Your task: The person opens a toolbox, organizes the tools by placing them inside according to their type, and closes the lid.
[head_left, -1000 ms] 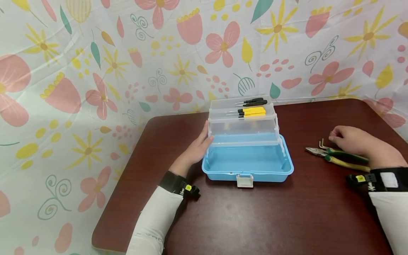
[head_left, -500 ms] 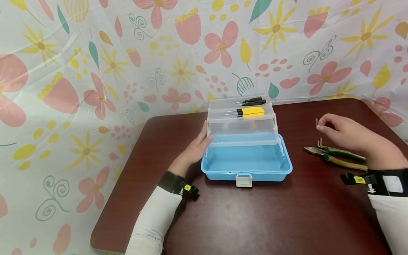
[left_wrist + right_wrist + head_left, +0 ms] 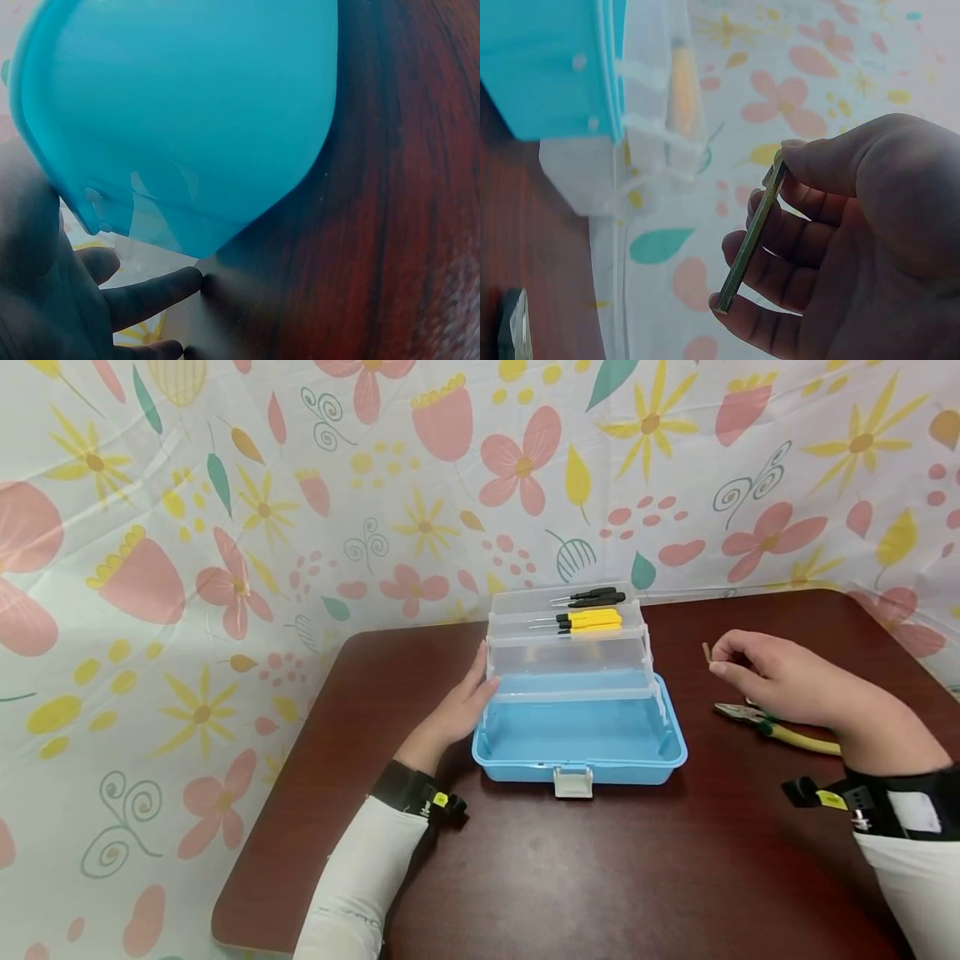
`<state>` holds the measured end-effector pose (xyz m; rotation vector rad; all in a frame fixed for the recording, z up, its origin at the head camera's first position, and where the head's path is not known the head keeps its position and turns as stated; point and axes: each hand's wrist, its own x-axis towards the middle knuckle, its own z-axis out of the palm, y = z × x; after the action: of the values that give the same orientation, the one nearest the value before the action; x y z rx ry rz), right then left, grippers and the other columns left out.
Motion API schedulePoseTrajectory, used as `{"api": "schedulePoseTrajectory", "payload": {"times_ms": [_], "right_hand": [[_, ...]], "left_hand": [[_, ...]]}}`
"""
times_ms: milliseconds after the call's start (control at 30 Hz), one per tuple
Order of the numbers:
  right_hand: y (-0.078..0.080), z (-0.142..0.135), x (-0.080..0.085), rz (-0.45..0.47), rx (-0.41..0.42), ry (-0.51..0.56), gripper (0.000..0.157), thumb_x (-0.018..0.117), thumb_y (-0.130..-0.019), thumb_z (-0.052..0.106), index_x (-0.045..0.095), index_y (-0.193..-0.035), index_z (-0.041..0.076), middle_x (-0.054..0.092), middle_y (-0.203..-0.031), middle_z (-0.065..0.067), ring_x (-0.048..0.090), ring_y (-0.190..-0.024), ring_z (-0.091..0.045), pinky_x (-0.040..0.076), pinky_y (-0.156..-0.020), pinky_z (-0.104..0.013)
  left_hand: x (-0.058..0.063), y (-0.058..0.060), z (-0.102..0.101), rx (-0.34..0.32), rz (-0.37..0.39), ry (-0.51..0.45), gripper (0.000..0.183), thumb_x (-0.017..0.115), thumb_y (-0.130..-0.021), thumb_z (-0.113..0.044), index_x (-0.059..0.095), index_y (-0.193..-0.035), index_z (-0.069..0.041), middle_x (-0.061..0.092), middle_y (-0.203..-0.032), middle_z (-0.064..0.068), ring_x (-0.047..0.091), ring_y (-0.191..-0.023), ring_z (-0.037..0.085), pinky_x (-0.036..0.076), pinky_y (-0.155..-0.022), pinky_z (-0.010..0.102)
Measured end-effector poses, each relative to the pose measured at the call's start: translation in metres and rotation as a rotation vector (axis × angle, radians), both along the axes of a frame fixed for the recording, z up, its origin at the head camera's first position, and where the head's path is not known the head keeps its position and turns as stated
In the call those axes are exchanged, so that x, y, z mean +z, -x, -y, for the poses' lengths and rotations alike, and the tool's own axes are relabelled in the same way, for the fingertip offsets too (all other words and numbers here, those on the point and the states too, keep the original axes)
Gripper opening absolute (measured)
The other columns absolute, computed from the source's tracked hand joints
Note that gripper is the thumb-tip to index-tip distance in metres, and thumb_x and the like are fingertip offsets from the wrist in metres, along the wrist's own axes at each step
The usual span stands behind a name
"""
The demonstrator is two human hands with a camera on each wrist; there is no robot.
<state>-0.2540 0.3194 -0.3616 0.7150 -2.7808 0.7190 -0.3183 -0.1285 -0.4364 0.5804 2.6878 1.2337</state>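
My right hand (image 3: 802,681) pinches a brass-coloured hex key (image 3: 751,232) between thumb and fingers, above the table to the right of the toolbox. Its short bent end shows past the fingertips in the head view. The light blue toolbox (image 3: 577,772) stands with its lid and clear trays (image 3: 566,653) raised. Against its left side rests my left hand (image 3: 459,710), thumb by the tray edge; in the left wrist view the other fingers stretch out beside the box. Pliers (image 3: 802,741) with green and yellow handles lie partly hidden under my right hand.
Black-handled screwdrivers (image 3: 600,600) and yellow-handled screwdrivers (image 3: 596,621) lie in the upper trays. The white latch (image 3: 573,782) hangs at the box's front. A flowered cloth (image 3: 420,460) hangs behind the dark table (image 3: 585,877).
My right hand has lifted the hex key from beside the pliers and moved left, towards the toolbox. My left hand stays at the box's side.
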Motion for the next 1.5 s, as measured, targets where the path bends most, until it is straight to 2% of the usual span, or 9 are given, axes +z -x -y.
{"api": "schedulePoseTrajectory", "payload": {"times_ms": [200, 400, 533, 800, 967, 1167, 1300, 1400, 1500], "right_hand": [[-0.010, 0.018, 0.007, 0.060, 0.042, 0.008, 0.010, 0.065, -0.101, 0.012, 0.057, -0.096, 0.017, 0.049, -0.079, 0.005, 0.047, -0.071, -0.005, 0.038, -0.064, -0.024], [-0.015, 0.033, 0.007, 0.048, 0.093, 0.002, 0.013, 0.066, -0.100, 0.013, 0.057, -0.096, 0.021, 0.048, -0.078, 0.008, 0.047, -0.071, -0.004, 0.039, -0.062, -0.024], [-0.018, 0.042, 0.007, 0.033, 0.132, 0.004, 0.014, 0.067, -0.099, 0.010, 0.057, -0.096, 0.020, 0.047, -0.078, 0.009, 0.046, -0.070, -0.003, 0.039, -0.061, -0.023], [-0.022, 0.060, 0.007, 0.016, 0.207, 0.035, 0.017, 0.067, -0.098, 0.006, 0.056, -0.098, 0.019, 0.045, -0.076, 0.011, 0.045, -0.066, -0.003, 0.041, -0.058, -0.021], [-0.025, 0.070, 0.009, -0.010, 0.246, 0.054, 0.019, 0.068, -0.098, 0.005, 0.055, -0.098, 0.020, 0.045, -0.077, 0.012, 0.046, -0.068, -0.002, 0.041, -0.059, -0.021], [-0.029, 0.079, 0.014, -0.033, 0.278, 0.066, 0.021, 0.068, -0.097, 0.005, 0.056, -0.099, 0.021, 0.046, -0.080, 0.014, 0.046, -0.070, -0.001, 0.041, -0.061, -0.020], [-0.026, 0.086, 0.017, -0.072, 0.309, 0.047, 0.019, 0.069, -0.097, 0.007, 0.057, -0.100, 0.021, 0.047, -0.082, 0.014, 0.045, -0.074, 0.001, 0.040, -0.063, -0.019], [-0.018, 0.094, 0.023, -0.085, 0.333, 0.007, 0.016, 0.068, -0.098, 0.010, 0.056, -0.098, 0.020, 0.045, -0.080, 0.013, 0.043, -0.074, 0.000, 0.038, -0.063, -0.020], [-0.005, 0.105, 0.032, -0.050, 0.331, -0.062, 0.016, 0.065, -0.102, 0.014, 0.054, -0.092, 0.021, 0.042, -0.076, 0.011, 0.041, -0.070, -0.002, 0.037, -0.063, -0.022]], "left_hand": [[-0.001, 0.001, 0.001, -0.008, -0.004, -0.006, 0.068, 0.031, -0.110, -0.054, -0.013, -0.160, -0.047, -0.007, -0.174, -0.013, 0.004, -0.162, 0.020, 0.012, -0.128, 0.059], [-0.001, 0.001, 0.001, -0.016, -0.010, -0.013, 0.070, 0.032, -0.109, -0.055, -0.011, -0.163, -0.043, -0.006, -0.175, -0.011, 0.005, -0.162, 0.021, 0.012, -0.128, 0.061], [-0.001, 0.001, 0.002, -0.012, -0.011, -0.009, 0.069, 0.031, -0.109, -0.056, -0.012, -0.161, -0.046, -0.006, -0.175, -0.009, 0.005, -0.162, 0.022, 0.013, -0.128, 0.061], [-0.001, 0.003, 0.002, -0.008, -0.008, 0.000, 0.068, 0.030, -0.108, -0.058, -0.013, -0.159, -0.049, -0.006, -0.174, -0.015, 0.006, -0.163, 0.022, 0.014, -0.128, 0.060], [-0.001, 0.003, 0.002, -0.004, -0.004, 0.003, 0.068, 0.031, -0.108, -0.058, -0.014, -0.159, -0.051, -0.006, -0.173, -0.017, 0.008, -0.162, 0.021, 0.015, -0.127, 0.060], [0.001, 0.002, 0.001, -0.005, -0.011, 0.008, 0.068, 0.031, -0.108, -0.059, -0.014, -0.159, -0.050, -0.006, -0.174, -0.015, 0.008, -0.162, 0.021, 0.016, -0.128, 0.057], [0.000, 0.003, 0.000, -0.010, -0.022, 0.007, 0.068, 0.031, -0.108, -0.059, -0.014, -0.159, -0.049, -0.005, -0.175, -0.011, 0.009, -0.162, 0.022, 0.016, -0.128, 0.058], [-0.001, 0.003, 0.000, -0.012, -0.019, 0.009, 0.068, 0.030, -0.108, -0.059, -0.014, -0.159, -0.049, -0.006, -0.175, -0.012, 0.009, -0.162, 0.022, 0.017, -0.128, 0.058], [-0.001, 0.002, 0.001, -0.012, -0.013, 0.001, 0.069, 0.030, -0.108, -0.058, -0.014, -0.160, -0.048, -0.007, -0.174, -0.013, 0.008, -0.162, 0.022, 0.016, -0.127, 0.059]]}}
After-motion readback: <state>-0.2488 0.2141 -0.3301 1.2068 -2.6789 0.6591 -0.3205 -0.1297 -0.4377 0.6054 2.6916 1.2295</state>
